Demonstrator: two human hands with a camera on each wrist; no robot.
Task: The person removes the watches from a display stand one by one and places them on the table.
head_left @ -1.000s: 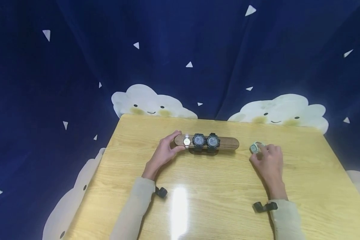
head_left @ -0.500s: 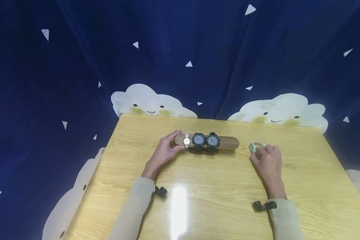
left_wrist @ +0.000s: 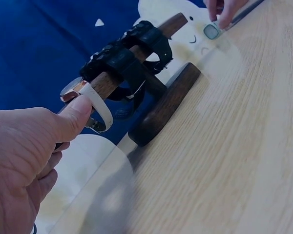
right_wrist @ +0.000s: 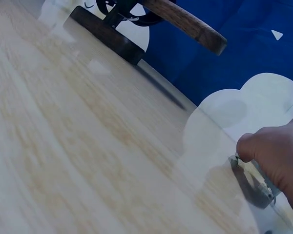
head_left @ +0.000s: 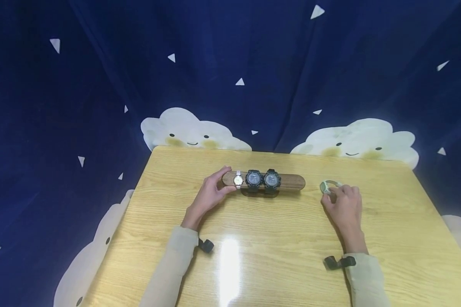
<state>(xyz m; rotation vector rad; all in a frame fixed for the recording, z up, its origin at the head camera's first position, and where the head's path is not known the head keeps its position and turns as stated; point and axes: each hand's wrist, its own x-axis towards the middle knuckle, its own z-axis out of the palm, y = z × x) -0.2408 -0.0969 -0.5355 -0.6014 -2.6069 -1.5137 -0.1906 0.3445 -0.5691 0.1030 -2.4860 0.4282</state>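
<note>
My left hand (head_left: 209,192) grips the left end of a wooden watch stand's crossbar (head_left: 292,182), thumb in front and fingers behind. Beside the thumb, a watch with a white strap (head_left: 238,180) is looped round the bar. Two chunky black watches (head_left: 254,178) sit to its right, and the bar's right end is bare. Off to the right, my right hand (head_left: 343,207) pinches a pale green watch (head_left: 324,187) by its strap, apart from the stand. In the right wrist view, the thumb partly hides this watch (right_wrist: 251,185), low by the tabletop.
The stand's dark wooden base (left_wrist: 166,105) rests on a light wood table (head_left: 276,247). A dark blue curtain (head_left: 215,51) with white triangles and smiling clouds hangs behind and at the sides. Small black cameras (head_left: 206,246) are strapped to both wrists.
The pale green watch has turned slightly in my right hand, its strap loop now showing more behind the face. My left hand and the stand stay in place.
</note>
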